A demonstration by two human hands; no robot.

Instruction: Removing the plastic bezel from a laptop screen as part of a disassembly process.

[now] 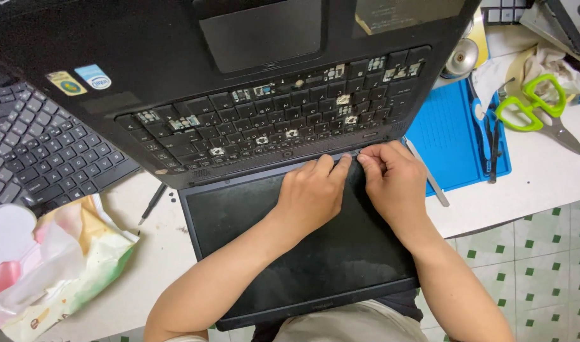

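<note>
prying at the laptop hinge strip

seen from above: black laptop (264, 126) lying open and turned around on a white tabletop (543, 171), screen panel (252, 234) nearest the body, keyboard deck farther off with several keycaps missing. left hand (312, 193) and right hand (394, 180) side by side, touching, fingertips (348, 159) pinched together on the narrow strip along the hinge, between screen and keyboard. nothing else held. probably mid-step in working that strip loose; next move likely calls for a careful, even lift along the seam, without bending the plastic. spare keyboard (43, 152) at far left, crumpled bag (62, 266) near it, blue mat (454, 133) with hand tools and green-handled scissors (533, 104) at right.
</note>
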